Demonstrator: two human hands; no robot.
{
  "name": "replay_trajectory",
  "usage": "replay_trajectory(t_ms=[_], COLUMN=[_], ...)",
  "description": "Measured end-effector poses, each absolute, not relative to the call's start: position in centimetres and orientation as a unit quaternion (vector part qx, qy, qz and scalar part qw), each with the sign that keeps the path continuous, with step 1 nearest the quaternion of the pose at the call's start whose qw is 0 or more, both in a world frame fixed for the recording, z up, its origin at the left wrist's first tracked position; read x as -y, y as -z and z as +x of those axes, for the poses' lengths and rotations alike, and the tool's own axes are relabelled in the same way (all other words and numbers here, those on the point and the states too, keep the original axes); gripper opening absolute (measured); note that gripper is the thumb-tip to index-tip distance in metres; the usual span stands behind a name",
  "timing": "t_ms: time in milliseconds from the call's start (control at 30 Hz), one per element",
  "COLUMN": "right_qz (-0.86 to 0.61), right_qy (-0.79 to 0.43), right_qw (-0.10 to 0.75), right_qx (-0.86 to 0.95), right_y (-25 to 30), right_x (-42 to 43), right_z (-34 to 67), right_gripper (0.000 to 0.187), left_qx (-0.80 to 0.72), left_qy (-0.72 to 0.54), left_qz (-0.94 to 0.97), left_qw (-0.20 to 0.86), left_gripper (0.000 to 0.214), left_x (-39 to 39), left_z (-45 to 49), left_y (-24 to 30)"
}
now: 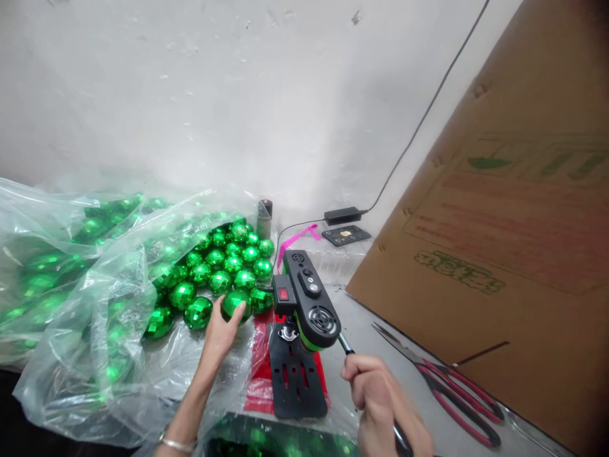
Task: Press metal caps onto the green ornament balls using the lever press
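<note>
My left hand (222, 330) is closed around a shiny green faceted bauble (236, 306), thumb and fingers on opposite sides of it. Many similar green baubles (209, 256) lie just behind it, in and around a clear plastic bag (109, 285). To the right of that hand stands a black device (311, 298) with round vents and a red switch, on a slotted black base plate (299, 393). My right hand (380, 400) grips a black handle (403, 439); its metal rod reaches toward the device's near end, and whether they join is unclear.
Red-handled scissors (457, 387) lie at the right, beside a large cardboard box (499, 222). A black power adapter (342, 215), a phone-like black slab (346, 235), a pink ribbon (299, 237) and a small dark-capped container (264, 219) sit near the wall. Red plastic (259, 374) lies under the base.
</note>
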State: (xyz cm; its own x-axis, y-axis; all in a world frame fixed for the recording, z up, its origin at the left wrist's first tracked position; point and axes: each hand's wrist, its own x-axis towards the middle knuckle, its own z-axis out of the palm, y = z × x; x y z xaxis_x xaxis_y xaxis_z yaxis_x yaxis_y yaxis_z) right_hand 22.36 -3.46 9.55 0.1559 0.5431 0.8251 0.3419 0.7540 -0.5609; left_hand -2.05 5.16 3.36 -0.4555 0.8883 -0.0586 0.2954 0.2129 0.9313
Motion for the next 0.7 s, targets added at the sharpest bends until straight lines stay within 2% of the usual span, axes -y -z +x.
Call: replay_trajectory(t_ms=[67, 167, 233, 300, 367, 467, 567, 700], right_qz=[-0.345, -0.355, -0.364, -0.380, -0.385, -0.377, -0.375, -0.370], right_qy=[-0.073, -0.074, -0.080, -0.091, -0.095, -0.099, -0.108, -0.111], right_qw=[0.682, 0.696, 0.698, 0.686, 0.678, 0.676, 0.674, 0.676], right_qx=[0.641, 0.620, 0.611, 0.613, 0.619, 0.625, 0.627, 0.627], right_y=[-9.8, -10.9, -11.9, -12.9, -13.8, -14.3, -14.1, -13.7], right_x=[3.5, 3.5, 3.5, 3.5, 3.5, 3.5, 3.5, 3.6], right_z=[22.1, 21.7, 21.4, 21.2, 21.1, 21.1, 21.2, 21.3], right_gripper=[0.038, 0.041, 0.042, 0.042, 0.042, 0.040, 0.039, 0.038], left_qx=[-0.664, -0.521, -0.446, -0.440, -0.454, -0.497, -0.568, -0.600], left_qy=[-0.508, -0.584, -0.610, -0.614, -0.607, -0.595, -0.573, -0.524], left_qz=[0.370, 0.196, 0.078, 0.043, 0.056, 0.140, 0.269, 0.431], left_qw=[0.406, 0.591, 0.650, 0.654, 0.650, 0.616, 0.526, 0.425], left_gripper=[0.052, 0.035, 0.024, 0.018, 0.022, 0.051, 0.080, 0.083], left_x=[-3.4, -0.8, 0.5, 1.2, 1.6, 1.9, 2.1, 2.5], left_z=[-1.4, 0.4, 1.6, 2.5, 3.3, 4.1, 5.0, 6.0], left_y=[-3.5, -3.7, -3.7, -3.4, -2.6, -0.9, 0.8, 2.2])
